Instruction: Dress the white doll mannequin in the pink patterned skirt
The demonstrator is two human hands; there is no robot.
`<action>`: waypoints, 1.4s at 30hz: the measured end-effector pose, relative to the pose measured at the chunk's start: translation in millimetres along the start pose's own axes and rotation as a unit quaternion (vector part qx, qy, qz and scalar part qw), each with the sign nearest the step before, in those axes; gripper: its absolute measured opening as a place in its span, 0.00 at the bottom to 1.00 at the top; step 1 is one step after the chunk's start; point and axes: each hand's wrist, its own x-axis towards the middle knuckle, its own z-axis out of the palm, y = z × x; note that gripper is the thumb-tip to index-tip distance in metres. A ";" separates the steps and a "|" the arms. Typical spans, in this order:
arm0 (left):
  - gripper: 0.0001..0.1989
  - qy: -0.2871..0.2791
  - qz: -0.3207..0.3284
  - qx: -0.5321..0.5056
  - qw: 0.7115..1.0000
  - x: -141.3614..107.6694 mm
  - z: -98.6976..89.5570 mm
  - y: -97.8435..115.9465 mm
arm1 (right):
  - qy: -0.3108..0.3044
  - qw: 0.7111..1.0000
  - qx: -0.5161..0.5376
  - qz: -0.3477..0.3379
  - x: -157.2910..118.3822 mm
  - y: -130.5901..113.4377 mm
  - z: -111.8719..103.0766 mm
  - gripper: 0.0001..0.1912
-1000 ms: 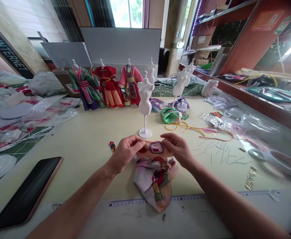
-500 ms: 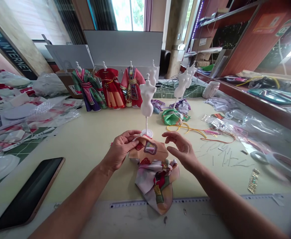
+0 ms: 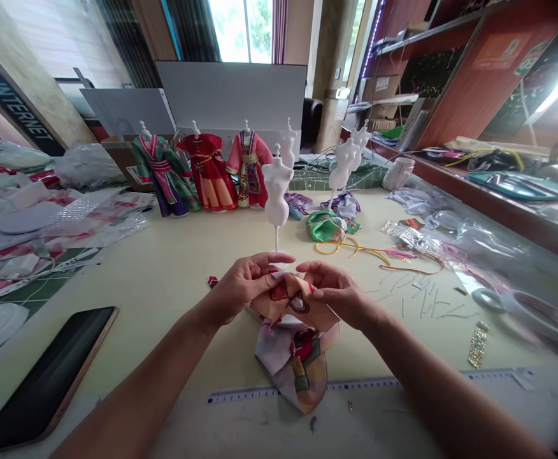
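Observation:
Both hands grip the upper edge of a small piece of printed fabric [image 3: 276, 310], peach with red and purple patches. My left hand [image 3: 243, 287] pinches its left corner between thumb and fingers. On the other side, my right hand [image 3: 339, 294] has its thumb and fingers closed on the right corner. Below hangs more cloth, a pale lilac and peach part [image 3: 279, 354] with red and green print, reaching over the ruler [image 3: 355, 385]. Whether both parts are one piece I cannot tell. Just behind the hands stands a bare white mini mannequin [image 3: 278, 194], its base partly hidden.
Three dressed mannequins, one in a red dress [image 3: 207, 169], stand at the back left, with more bare ones to the right. A phone [image 3: 44, 376] lies at left. Yellow cord [image 3: 355, 245], tape rolls [image 3: 541, 317] and a jewelled strip [image 3: 478, 344] lie at right.
My right hand has moved left and closed on the fabric's right corner. The upper edge is now lifted and folded between both hands. The view has shifted slightly.

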 end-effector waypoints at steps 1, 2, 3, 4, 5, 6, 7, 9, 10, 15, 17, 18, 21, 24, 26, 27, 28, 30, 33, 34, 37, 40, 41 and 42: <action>0.18 0.013 0.006 0.021 1.000 0.8 -0.6 1.1 | 0.035 0.999 0.001 -0.015 -0.3 -1.3 -1.9 0.20; 0.18 0.024 0.011 0.039 0.999 1.6 -1.0 1.9 | 0.066 0.997 0.002 -0.029 -0.4 -2.8 -3.3 0.19; 0.18 0.033 0.015 0.052 0.998 2.5 -1.0 2.2 | 0.092 0.995 0.003 -0.040 -0.3 -4.5 -4.3 0.18; 0.19 0.039 0.019 0.058 0.997 3.4 -0.8 2.1 | 0.112 0.992 0.004 -0.050 -0.2 -6.0 -4.9 0.18; 0.19 0.042 0.022 0.056 0.997 4.4 -0.3 1.7 | 0.127 0.990 0.003 -0.060 0.0 -7.4 -5.1 0.18; 0.19 0.045 0.025 0.045 0.998 5.5 0.3 0.9 | 0.139 0.988 -0.001 -0.069 0.2 -8.5 -5.0 0.18; 0.19 0.050 0.029 0.030 0.998 6.6 1.0 0.1 | 0.149 0.986 -0.004 -0.080 0.3 -9.4 -5.0 0.18; 0.20 0.067 0.034 -0.005 0.997 8.7 2.3 -1.5 | 0.163 0.981 -0.012 -0.106 -0.1 -10.1 -5.1 0.19; 0.19 0.077 0.037 -0.024 0.996 9.6 2.8 -1.9 | 0.164 0.979 -0.017 -0.116 -0.5 -10.2 -5.3 0.19; 0.19 0.086 0.049 -0.092 0.991 10.1 5.7 0.8 | 0.087 0.990 -0.069 -0.090 -3.8 -8.3 -4.7 0.20; 0.18 0.062 0.046 -0.094 0.993 8.7 8.4 2.6 | 0.073 0.990 -0.085 -0.080 -3.7 -6.2 -1.5 0.20; 0.18 0.046 0.046 -0.094 0.993 7.9 10.1 3.2 | 0.068 0.992 -0.079 -0.077 -3.3 -5.0 1.0 0.20; 0.15 0.008 0.040 -0.086 0.995 6.1 14.5 3.7 | 0.021 0.999 -0.006 -0.050 -1.5 -0.8 9.4 0.26; 0.15 -0.003 0.024 -0.069 0.997 6.1 15.3 2.6 | -0.009 0.999 0.047 -0.007 -1.5 3.0 14.2 0.28; 0.15 0.006 0.019 -0.061 0.998 7.3 13.7 1.8 | 0.003 0.998 0.053 0.027 -2.5 4.9 13.2 0.19; 0.15 0.014 0.016 -0.059 0.998 8.2 12.6 1.5 | 0.018 0.998 0.055 0.036 -2.9 5.5 11.7 0.13; 0.15 0.026 0.014 -0.059 0.998 9.3 11.6 1.2 | 0.034 0.997 0.058 0.035 -2.9 5.5 9.8 0.09; 0.16 0.053 0.014 -0.060 0.997 12.5 10.2 1.0 | 0.069 0.995 0.067 0.013 -2.0 3.6 5.8 0.07; 0.17 0.083 0.020 -0.055 0.995 20.3 10.5 0.7 | 0.130 0.988 0.083 -0.018 1.1 -4.8 0.6 0.09; 0.18 0.088 0.020 -0.051 0.995 24.0 11.2 0.2 | 0.155 0.984 0.081 -0.023 2.3 -8.5 -1.1 0.09; 0.18 0.115 0.022 -0.039 0.992 38.3 14.1 -3.3 | 0.222 0.973 0.036 -0.043 6.7 -18.6 -8.4 0.11; 0.14 0.170 0.023 -0.022 0.985 54.8 16.9 -10.7 | 0.281 0.957 -0.052 -0.056 14.8 -21.1 -21.7 0.15; 0.13 0.187 0.019 -0.018 0.982 59.9 17.4 -13.7 | 0.297 0.950 -0.080 -0.057 18.9 -19.6 -27.4 0.16; 0.13 0.200 0.012 -0.015 0.980 64.4 17.6 -16.6 | 0.310 0.943 -0.102 -0.058 23.6 -17.2 -33.5 0.18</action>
